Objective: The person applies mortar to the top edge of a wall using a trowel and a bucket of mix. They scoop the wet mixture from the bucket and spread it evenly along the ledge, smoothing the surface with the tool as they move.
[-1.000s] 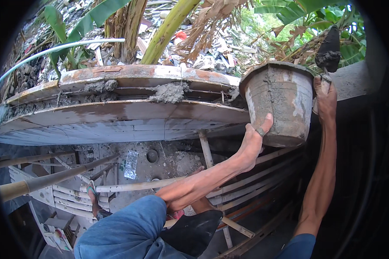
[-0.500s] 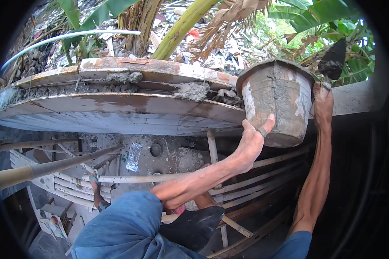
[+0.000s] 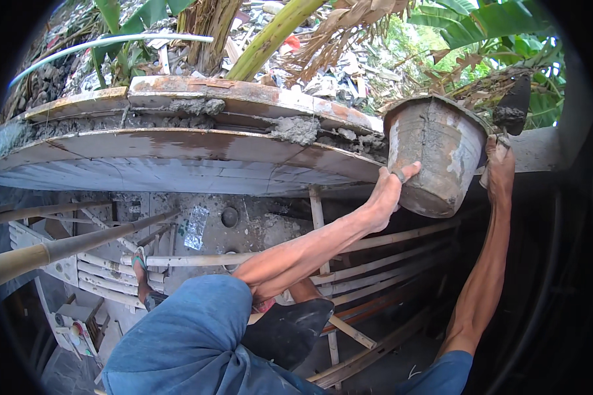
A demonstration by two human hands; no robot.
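A mortar-crusted bucket (image 3: 435,155) is held up at the right end of the wall top, slightly tilted, its opening facing away so its contents are hidden. My left hand (image 3: 394,184) is closed against its lower left side, thumb and a finger pressed on the wall of the bucket. To its right, my right hand (image 3: 501,164) is closed round the handle of a trowel (image 3: 512,108), whose dark blade points up with wet mortar on it. The knuckles are beside the bucket's right rim; I cannot tell whether they touch it.
Wet mortar (image 3: 296,130) lies in lumps along the gap between two wall boards (image 3: 230,141). Below are bamboo scaffold rails (image 3: 191,260) and a bamboo pole (image 3: 79,247) on the left. Behind the wall, a banana stem (image 3: 270,39) rises from rubble.
The bucket and both my hands have shifted slightly right in the view, and the bucket tilts a bit more. The view itself has moved a little. Both grips stay the same.
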